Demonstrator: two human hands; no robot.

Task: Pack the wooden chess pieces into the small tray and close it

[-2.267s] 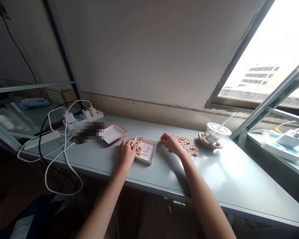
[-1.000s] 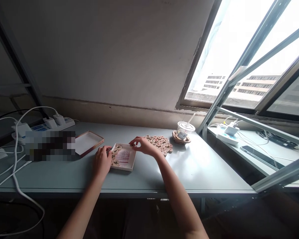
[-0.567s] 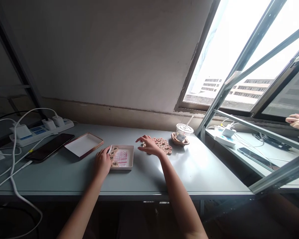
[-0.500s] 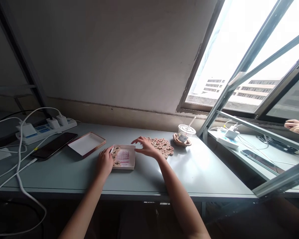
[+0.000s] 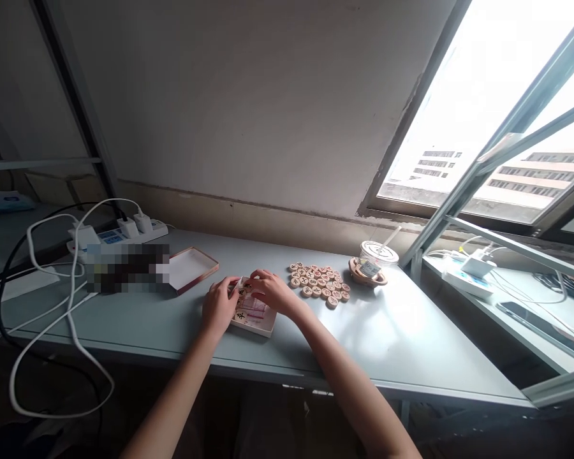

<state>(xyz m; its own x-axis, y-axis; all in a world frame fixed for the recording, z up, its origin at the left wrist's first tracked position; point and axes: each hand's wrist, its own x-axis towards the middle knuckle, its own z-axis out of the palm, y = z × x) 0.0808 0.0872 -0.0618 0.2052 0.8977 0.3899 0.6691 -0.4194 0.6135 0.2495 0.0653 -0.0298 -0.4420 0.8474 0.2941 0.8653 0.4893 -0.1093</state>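
My left hand is closed round the left side of a shallow open cardboard box, its thumb reaching over the rim. Inside, round wooden xiangqi pieces with black characters stand in a column along the left wall; the bare floor shows pink lines. My right hand reaches in over the far wall, fingers bent and closed at a piece in the far left corner, which they partly hide. Right of the box lies a flat cluster of several more xiangqi pieces, face up, some red and some black.
The box lid lies upturned at the left. Behind it is a power strip with plugs and loose white cables. A lidded plastic cup with a straw stands in a wooden holder at the right. A metal frame borders the desk.
My right hand has moved left from beside the box into it, its fingers closing at the pieces. The box is now turned slightly. The view has swung a little left.
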